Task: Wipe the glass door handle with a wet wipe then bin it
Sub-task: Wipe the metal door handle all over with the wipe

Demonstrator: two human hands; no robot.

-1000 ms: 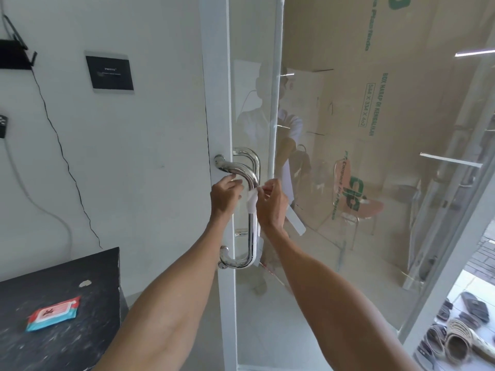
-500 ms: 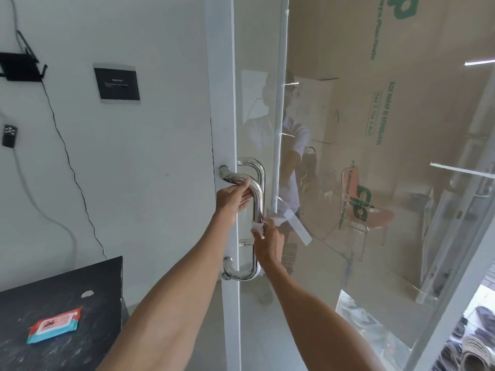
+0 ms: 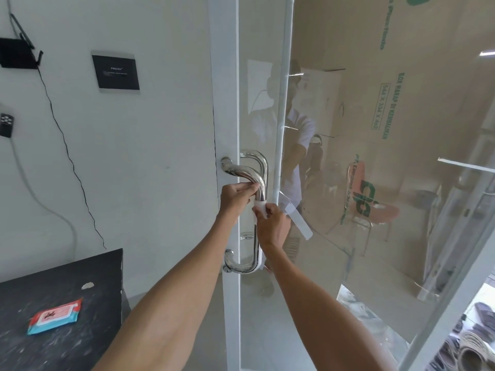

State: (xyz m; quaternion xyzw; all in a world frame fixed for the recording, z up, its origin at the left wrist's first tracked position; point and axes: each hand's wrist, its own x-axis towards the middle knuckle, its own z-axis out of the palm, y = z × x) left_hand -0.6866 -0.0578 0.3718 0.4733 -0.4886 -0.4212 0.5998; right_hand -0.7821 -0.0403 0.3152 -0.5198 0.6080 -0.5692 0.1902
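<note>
Glass door [image 3: 361, 263]: a large clear pane in a white frame, with reflections across it. It is hinged out of view. I expect it to swing if pushed, so it needs bracing.

Counter [image 3: 32, 354]: a dark, speckled top at lower left. A wipe pack [image 3: 55, 318] lies flat near its middle, well apart from the door.

Door handle [image 3: 245, 174]: a polished chrome tube bent into a D-loop and fixed to the frame edge at top and bottom. It is rigid and does not give. The smooth, wet surface will likely be slick under the fingers. A twin handle shows through the glass behind it.

Left hand [image 3: 234, 196]: its fingers curl round the handle just below the upper bend. This looks like a steadying grip that keeps the door from moving.

Right hand [image 3: 273, 226]: it sits just under the left hand, pinching the wet wipe [image 3: 259, 208] against the vertical bar between thumb and fingers.

Wet wipe: a small white sheet, bunched, touching the bar at its upper part. It is light, limp and damp. It will fold or slip off the tube unless wrapped round it and squeezed. Best hold: sheet wrapped round the bar, thumb opposite the fingers, then slid along.

Judgement: wiping is under way. The lower bar and bottom bend look not yet covered. No bin is in view.
</note>
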